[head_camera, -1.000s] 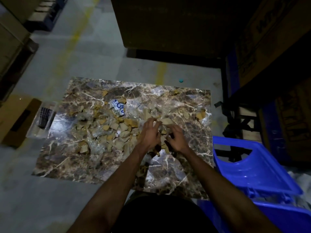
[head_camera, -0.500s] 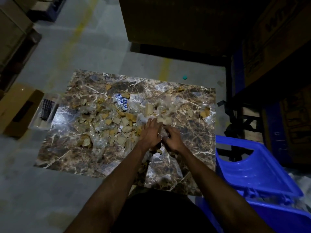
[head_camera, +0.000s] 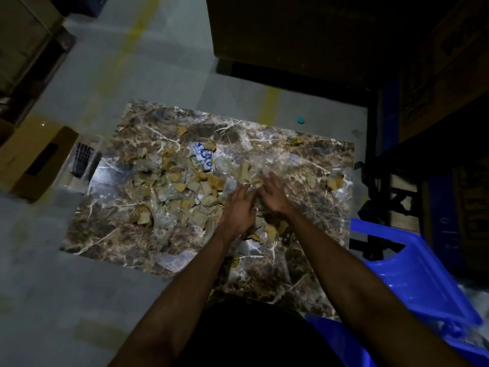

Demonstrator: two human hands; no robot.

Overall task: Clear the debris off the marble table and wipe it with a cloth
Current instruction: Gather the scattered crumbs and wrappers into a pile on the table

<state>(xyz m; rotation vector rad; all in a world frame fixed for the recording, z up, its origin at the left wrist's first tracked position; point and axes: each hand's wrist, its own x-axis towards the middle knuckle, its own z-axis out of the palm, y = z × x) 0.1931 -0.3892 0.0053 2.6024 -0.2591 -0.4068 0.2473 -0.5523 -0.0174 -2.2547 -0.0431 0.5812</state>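
Debris-gathering step. Cardboard scraps and clear plastic film are lying scattered over the middle of the marble counter. The left hand and right hand are being held side by side over the pile's right part, the fingers extended and loosely together; whether any scrap is being gripped cannot be told, owing to blur. Clearing is judged to be at an early stage; no cloth is being shown. For the next move, scooping a handful toward the blue bin at the right is probably being called for.
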